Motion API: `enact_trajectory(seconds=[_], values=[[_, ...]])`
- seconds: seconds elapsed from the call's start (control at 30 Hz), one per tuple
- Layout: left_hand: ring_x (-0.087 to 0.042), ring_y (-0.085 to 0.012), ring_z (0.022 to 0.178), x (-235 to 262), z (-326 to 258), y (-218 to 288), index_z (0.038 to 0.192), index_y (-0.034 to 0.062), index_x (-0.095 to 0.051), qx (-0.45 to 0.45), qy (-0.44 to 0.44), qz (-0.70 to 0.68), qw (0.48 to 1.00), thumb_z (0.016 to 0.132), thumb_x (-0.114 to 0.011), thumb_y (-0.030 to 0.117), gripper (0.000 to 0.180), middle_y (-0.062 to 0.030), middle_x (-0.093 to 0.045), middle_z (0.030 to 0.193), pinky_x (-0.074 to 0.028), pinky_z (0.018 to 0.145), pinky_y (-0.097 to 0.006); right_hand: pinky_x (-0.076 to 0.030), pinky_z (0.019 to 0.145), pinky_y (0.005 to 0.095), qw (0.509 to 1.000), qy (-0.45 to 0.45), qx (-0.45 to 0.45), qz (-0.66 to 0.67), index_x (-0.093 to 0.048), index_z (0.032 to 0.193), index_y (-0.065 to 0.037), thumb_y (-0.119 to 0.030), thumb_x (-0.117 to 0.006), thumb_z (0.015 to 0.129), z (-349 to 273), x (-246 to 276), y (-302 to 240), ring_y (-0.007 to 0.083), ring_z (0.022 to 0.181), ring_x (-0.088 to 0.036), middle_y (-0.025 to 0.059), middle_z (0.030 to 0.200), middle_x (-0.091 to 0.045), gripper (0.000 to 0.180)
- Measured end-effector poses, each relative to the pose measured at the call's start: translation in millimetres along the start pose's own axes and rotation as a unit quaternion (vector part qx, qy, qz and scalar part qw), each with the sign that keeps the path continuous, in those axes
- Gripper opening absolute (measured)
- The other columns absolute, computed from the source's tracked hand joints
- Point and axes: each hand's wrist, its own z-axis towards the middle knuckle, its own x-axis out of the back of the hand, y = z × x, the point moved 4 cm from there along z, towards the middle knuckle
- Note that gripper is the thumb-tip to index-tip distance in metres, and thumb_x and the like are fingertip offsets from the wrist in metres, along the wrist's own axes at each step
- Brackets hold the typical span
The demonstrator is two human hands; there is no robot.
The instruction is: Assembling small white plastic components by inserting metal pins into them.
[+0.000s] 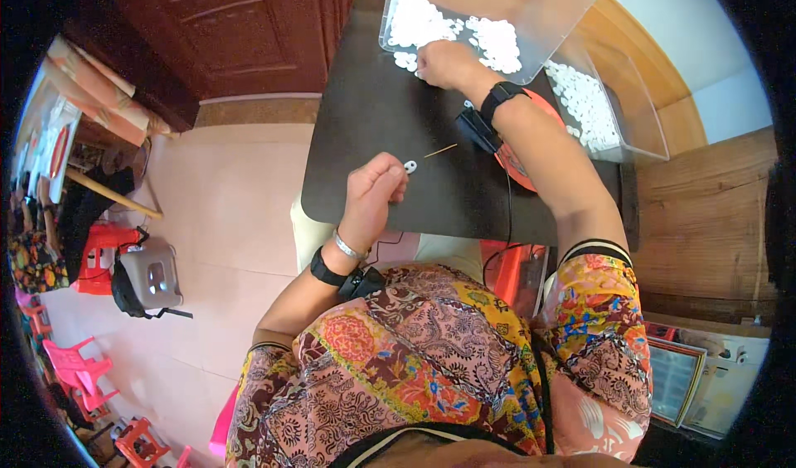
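Observation:
My left hand point(377, 188) is closed above the near part of a dark table, its fingers curled in. At its fingertips shows a small white oval piece point(410, 167) with dark spots, apparently pinched there. A thin tan stick point(440, 150) lies just to the right of it. My right hand point(448, 63) reaches to the far side, fingers bent down and drawn together at the front of a clear plastic bin point(543, 4). A heap of small white pieces point(419, 20) lies in that bin; what the right fingertips grip is mostly hidden.
Under my right forearm sits an orange-red round tray point(518, 169), partly covered. A second clear bin point(651, 136) at the right holds more white pieces point(584, 103). The dark tabletop point(356, 103) ends at the left above a pale floor point(240, 186). Pink stools point(79, 368) stand far left.

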Motion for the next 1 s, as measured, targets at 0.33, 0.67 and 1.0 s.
enact_trajectory(seconds=[0.33,0.67,1.0], values=[[-0.044,-0.0061,0.059,1,2,2,0.082,0.0028,-0.054,-0.036,0.088,-0.002,0.995,0.091,-0.046,0.014,0.016,0.0002,-0.052,0.069,-0.036,0.054,-0.02,-0.047,0.062,0.0326,0.937,-0.032,0.13,0.324,-0.063,0.081,-0.006,-0.022,-0.066,0.077,-79,28,-46,0.0216,0.07,-0.062,0.0088,0.075,-0.065,0.017],[-0.045,-0.0044,0.059,-3,4,1,0.082,0.0052,-0.056,-0.011,-0.026,0.05,0.998,0.091,-0.05,0.016,0.015,0.0019,-0.053,0.067,-0.035,0.054,-0.019,-0.046,0.061,0.0345,0.921,0.014,0.171,0.349,-0.061,0.079,-0.002,-0.018,-0.062,0.078,-153,41,-79,0.0253,0.067,-0.06,0.0115,0.071,-0.061,0.016],[-0.046,-0.0049,0.059,0,1,-4,0.08,0.0046,-0.056,0.026,-0.018,0.029,0.999,0.091,-0.05,0.018,0.018,0.0019,-0.052,0.066,-0.036,0.053,-0.019,-0.05,0.071,0.0347,0.982,0.035,0.053,0.179,-0.068,0.092,-0.007,-0.018,-0.061,0.08,-97,48,11,0.0242,0.077,-0.064,0.0104,0.081,-0.067,0.017]])
